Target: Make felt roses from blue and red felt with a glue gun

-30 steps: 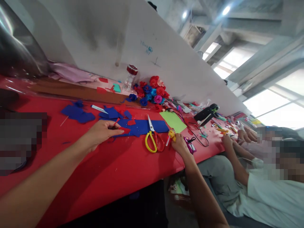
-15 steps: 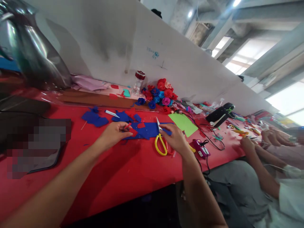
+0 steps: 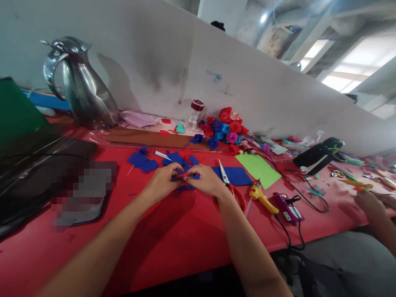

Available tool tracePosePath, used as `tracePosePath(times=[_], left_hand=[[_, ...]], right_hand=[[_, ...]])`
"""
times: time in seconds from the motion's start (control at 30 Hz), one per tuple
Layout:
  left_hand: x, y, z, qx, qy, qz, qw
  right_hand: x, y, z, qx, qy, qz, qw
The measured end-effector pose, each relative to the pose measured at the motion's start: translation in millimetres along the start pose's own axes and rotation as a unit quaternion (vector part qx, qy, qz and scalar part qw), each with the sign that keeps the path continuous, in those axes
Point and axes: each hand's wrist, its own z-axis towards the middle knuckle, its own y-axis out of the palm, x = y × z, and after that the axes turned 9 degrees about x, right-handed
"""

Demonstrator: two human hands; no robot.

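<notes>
My left hand is closed in a pinch on a small red piece of paper. From the other side, my right hand pinches the same piece; the fingers hide part of it. Beneath and behind the hands lie cut blue pieces of paper, and a blue strip of paper extends to the right. Scissors rest beside my right wrist, blades pointing away, handles partly covered by the arm. A white-labelled pen-like item lies behind my left hand.
Right of the scissors are a yellow glue gun, a purple power block with cords, and green paper. Paper flowers and a jar stand behind. A steel jug is at left; a co-worker's hand at right.
My right hand has let go of the scissors, which now lie on the table, and has moved left to meet my left hand at the red piece. The camera view has turned left.
</notes>
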Motion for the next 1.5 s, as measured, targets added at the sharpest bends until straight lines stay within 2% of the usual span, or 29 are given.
tracePosePath(times=[0.1, 0.2, 0.3, 0.4, 0.53, 0.67, 0.97, 1.37, 1.5], left_hand=[[1.2, 1.3, -0.2, 0.034, 0.007, -0.009, 0.999], [6.2, 1.4, -1.4, 0.1, 0.012, -0.023, 0.995], [10.6, 2.9, -3.2, 0.142, 0.007, -0.071, 0.987], [12.1, 6.3, -5.8, 0.158, -0.018, -0.13, 0.979], [15.7, 11.0, -11.0, 0.134, -0.068, -0.226, 0.963], [22.0, 14.1, -15.9, 0.116, -0.102, -0.253, 0.955], [25.6, 16.9, -17.6, 0.105, -0.115, -0.255, 0.954], [22.6, 17.8, -16.8, 0.093, -0.14, -0.272, 0.948], [24.9, 18.5, -15.9, 0.094, -0.161, -0.301, 0.935]], right_hand=[[7.9, 4.7, -1.7, 0.043, 0.024, 0.03, 0.998], [19.6, 6.8, -1.6, 0.155, 0.088, 0.086, 0.98], [27.5, 4.7, -0.4, 0.26, 0.153, 0.198, 0.933], [27.2, 1.6, 0.7, 0.299, 0.195, 0.334, 0.872], [19.2, 0.5, 1.4, 0.28, 0.232, 0.462, 0.809], [12.1, 2.0, 0.9, 0.252, 0.244, 0.529, 0.773], [4.7, 3.0, -1.3, 0.21, 0.259, 0.563, 0.756], [4.6, 9.2, -0.3, 0.191, 0.28, 0.598, 0.726], [2.8, 9.4, -0.6, 0.183, 0.284, 0.607, 0.719]])
